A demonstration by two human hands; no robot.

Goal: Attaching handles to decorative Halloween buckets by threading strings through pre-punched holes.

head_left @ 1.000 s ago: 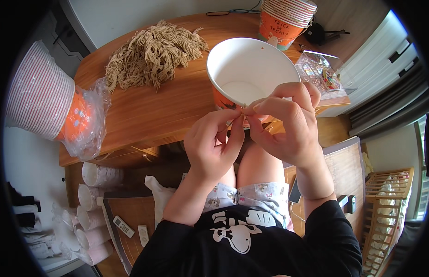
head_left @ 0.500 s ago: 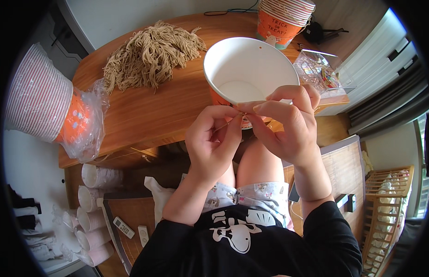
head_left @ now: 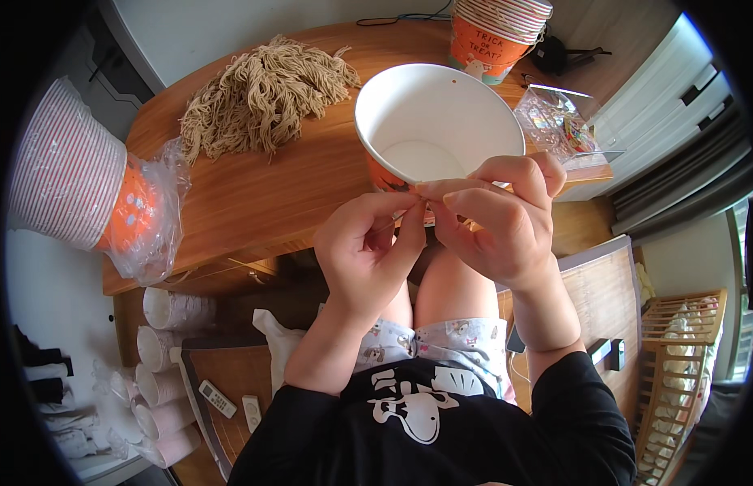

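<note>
My left hand [head_left: 368, 247] and my right hand [head_left: 499, 217] meet fingertip to fingertip in front of a large paper bucket. Both pinch a thin tan cord [head_left: 423, 204], mostly hidden by the fingers. The paper bucket [head_left: 437, 109], white inside and orange outside, stands with its mouth tipped toward me near the table edge. A small hole shows in its far rim. Behind it to the left lies a heap of tan cords [head_left: 267, 97].
Stacked orange buckets [head_left: 494, 36] stand at the table's back right, beside a clear plastic tray [head_left: 563, 121]. Another bagged bucket stack [head_left: 73, 170] leans at the left end of the wooden table [head_left: 223, 215]. Wrapped white cup-like stacks [head_left: 162, 373] and a remote control [head_left: 218, 399] lie below.
Both hands stay pinched together. The left hand has shifted slightly left and down, and its fingertips now press closer to the right hand's. The bucket has moved very slightly left.
</note>
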